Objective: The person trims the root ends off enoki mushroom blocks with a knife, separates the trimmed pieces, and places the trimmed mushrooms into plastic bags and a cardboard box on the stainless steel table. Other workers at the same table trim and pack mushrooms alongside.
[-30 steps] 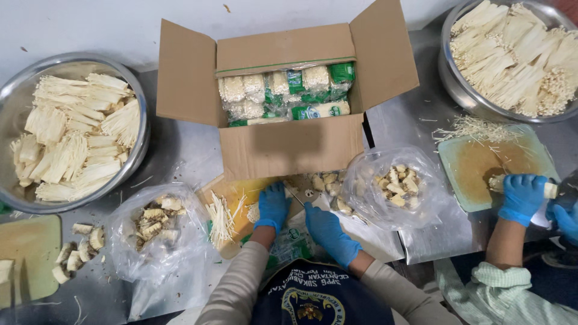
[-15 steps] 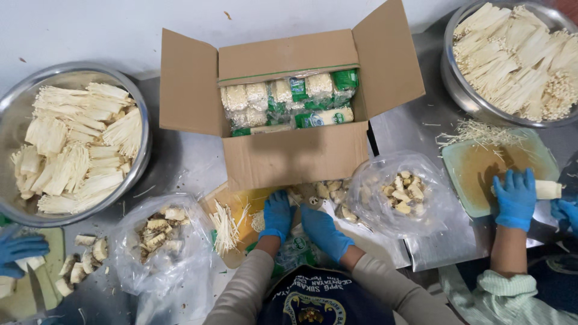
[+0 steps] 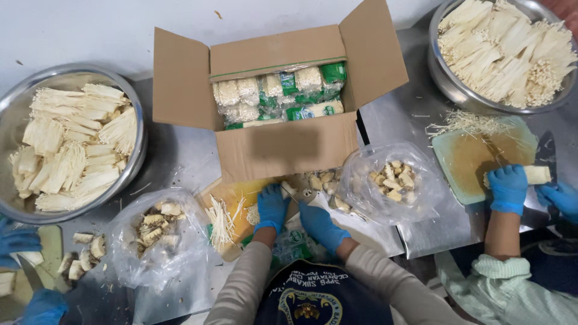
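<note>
Left hand: the left hand point(image 3: 271, 207), in a blue glove, lies on the yellow cutting board point(image 3: 241, 201) just in front of the cardboard box point(image 3: 283, 144); its fingers are curled down together, and whether they pinch anything I cannot tell.
Right hand: the right hand point(image 3: 319, 224), also gloved, rests just beside the left, fingers together and pointing toward the cut mushroom stubs point(image 3: 319, 180) (what they grip is hidden).
Edges and room: the box wall stands close ahead of both hands; clear plastic bags flank them on either side, leaving only a narrow strip of tabletop point(image 3: 180, 162) between.
Box: flaps open, packed with wrapped mushroom bundles in green and clear packets point(image 3: 280, 93).
Left bag point(image 3: 159, 238): holds cut root ends.
Right bag point(image 3: 391, 180): holds more root ends.
Left bowl point(image 3: 135, 129): steel, heaped with trimmed pale mushrooms.
Right bowl point(image 3: 442, 78): steel, heaped likewise.
Neighbours: another person's gloved hand point(image 3: 507, 188) presses a mushroom bundle on a green board point(image 3: 463, 162); a third person's gloved hands show at the lower left edge.
</note>
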